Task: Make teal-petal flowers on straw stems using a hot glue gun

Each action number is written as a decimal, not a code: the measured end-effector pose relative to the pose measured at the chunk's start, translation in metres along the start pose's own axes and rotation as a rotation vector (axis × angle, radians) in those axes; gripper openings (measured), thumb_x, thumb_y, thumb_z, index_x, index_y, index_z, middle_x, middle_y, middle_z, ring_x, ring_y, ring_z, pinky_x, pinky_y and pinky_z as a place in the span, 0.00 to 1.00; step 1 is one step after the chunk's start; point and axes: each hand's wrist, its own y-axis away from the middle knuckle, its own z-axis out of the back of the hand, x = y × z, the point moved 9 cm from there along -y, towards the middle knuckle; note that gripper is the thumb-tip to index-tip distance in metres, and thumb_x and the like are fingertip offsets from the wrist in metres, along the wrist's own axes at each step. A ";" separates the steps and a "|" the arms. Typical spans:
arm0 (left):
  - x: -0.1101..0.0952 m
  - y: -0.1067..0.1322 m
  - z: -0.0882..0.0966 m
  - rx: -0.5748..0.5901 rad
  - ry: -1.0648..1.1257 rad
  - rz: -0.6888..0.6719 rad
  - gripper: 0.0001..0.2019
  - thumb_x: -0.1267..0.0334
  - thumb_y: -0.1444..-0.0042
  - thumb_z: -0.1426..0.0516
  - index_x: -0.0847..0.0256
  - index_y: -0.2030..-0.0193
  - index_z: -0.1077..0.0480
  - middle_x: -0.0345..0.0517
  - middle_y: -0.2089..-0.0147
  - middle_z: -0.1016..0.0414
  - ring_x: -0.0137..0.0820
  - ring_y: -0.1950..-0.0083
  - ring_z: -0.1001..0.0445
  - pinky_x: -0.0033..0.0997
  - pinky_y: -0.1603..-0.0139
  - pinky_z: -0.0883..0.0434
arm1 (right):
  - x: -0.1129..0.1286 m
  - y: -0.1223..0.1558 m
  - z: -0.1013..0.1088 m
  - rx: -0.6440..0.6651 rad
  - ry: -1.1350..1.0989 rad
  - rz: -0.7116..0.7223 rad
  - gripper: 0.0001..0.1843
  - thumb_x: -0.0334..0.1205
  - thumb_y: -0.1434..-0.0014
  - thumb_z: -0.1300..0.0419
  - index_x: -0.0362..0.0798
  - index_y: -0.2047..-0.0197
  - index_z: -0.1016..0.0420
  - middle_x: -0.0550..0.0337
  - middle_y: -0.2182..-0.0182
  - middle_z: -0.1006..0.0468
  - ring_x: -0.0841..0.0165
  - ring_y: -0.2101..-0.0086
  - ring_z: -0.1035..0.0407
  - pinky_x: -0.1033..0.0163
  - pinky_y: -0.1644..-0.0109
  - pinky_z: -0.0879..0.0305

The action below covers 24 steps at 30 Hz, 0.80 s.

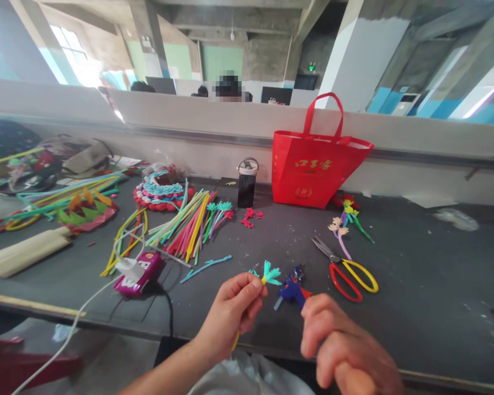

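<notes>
Pinched between the thumb and fingers of my left hand [241,302] is a pipe-cleaner flower [270,274] with teal petals and a yellow stem that runs down below the hand. My right hand [341,345] is curled round the handle end of a blue glue gun [292,289], just right of the flower. An orange trigger and a clear glue stick show on the gun; part of its handle is hidden by my fingers. Beyond my right hand lie open scissors [341,263] with red and yellow handles. A bent blue pipe cleaner [206,269] rests left of the flower.
Bundled pipe cleaners [189,225] and a purple power strip [140,274] with a white plug lie left. Small red pieces [249,219], a black cup [247,184] and a red bag [313,170] stand or lie farther back. Finished flowers [340,227] lie behind the scissors.
</notes>
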 end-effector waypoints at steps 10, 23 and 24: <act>0.001 0.003 -0.010 0.139 0.196 0.051 0.11 0.56 0.38 0.45 0.61 0.66 0.32 0.30 0.82 0.45 0.18 0.85 0.56 0.20 0.86 0.57 | -0.022 0.006 -0.014 -0.059 0.229 -0.033 0.07 0.29 0.37 0.47 0.49 0.65 0.31 0.61 0.74 0.26 0.68 0.69 0.31 0.60 0.62 0.32; 0.005 -0.008 0.002 0.141 0.221 0.068 0.09 0.60 0.38 0.44 0.64 0.64 0.32 0.32 0.78 0.42 0.16 0.83 0.56 0.18 0.84 0.57 | -0.039 -0.008 0.011 -0.281 -0.081 -0.386 0.04 0.44 0.36 0.40 0.55 0.60 0.26 0.64 0.70 0.23 0.72 0.70 0.27 0.70 0.65 0.29; 0.006 -0.009 0.003 0.138 0.233 0.081 0.09 0.60 0.39 0.43 0.64 0.64 0.32 0.31 0.79 0.43 0.16 0.83 0.58 0.18 0.84 0.57 | -0.024 -0.020 0.016 -0.243 -0.135 -0.313 0.07 0.48 0.36 0.41 0.55 0.60 0.25 0.63 0.71 0.24 0.71 0.70 0.28 0.69 0.64 0.29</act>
